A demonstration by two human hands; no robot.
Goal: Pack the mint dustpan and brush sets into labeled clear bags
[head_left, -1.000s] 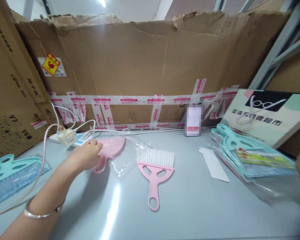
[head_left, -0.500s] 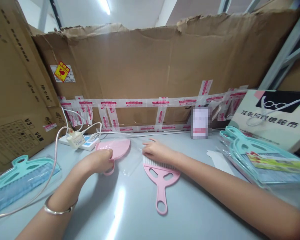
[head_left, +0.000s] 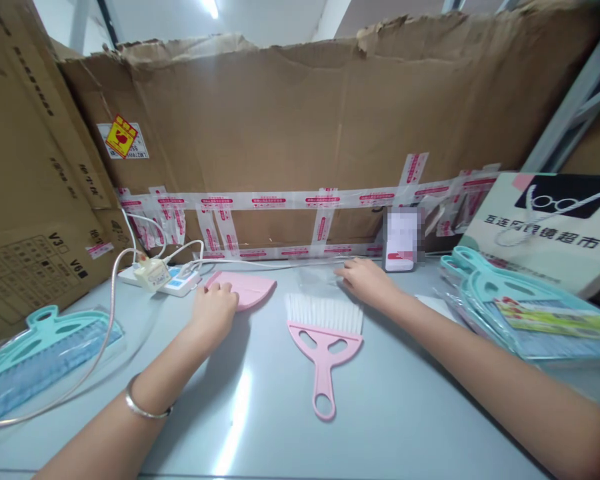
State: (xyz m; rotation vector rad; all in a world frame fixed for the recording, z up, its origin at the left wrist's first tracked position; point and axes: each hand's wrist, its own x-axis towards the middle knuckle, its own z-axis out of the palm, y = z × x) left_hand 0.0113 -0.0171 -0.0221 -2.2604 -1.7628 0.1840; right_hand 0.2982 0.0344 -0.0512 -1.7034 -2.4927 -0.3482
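A pink dustpan (head_left: 255, 291) lies at the left of centre on the grey table. My left hand (head_left: 216, 308) is closed over its near left part, hiding the handle. In the middle rests a pink hand brush (head_left: 324, 347), its white bristles pointing away from me and its looped handle towards me. My right hand (head_left: 365, 280), beyond the brush on the right, has its fingers closed at the edge of a clear plastic bag (head_left: 316, 275). The bag stretches left from the fingertips, thin and hard to see.
Bagged turquoise dustpan sets lie at the left (head_left: 50, 353) and in a stack at the right (head_left: 525, 307). A power strip (head_left: 180, 283) with cables sits back left. A phone (head_left: 400, 240) leans against a large cardboard box (head_left: 280, 120). A printed carton (head_left: 545, 227) stands back right.
My right hand has moved right and back, off the brush bristles, drawing the clear bag away from the dustpan. The dustpan has turned and shifted slightly right under my left hand.
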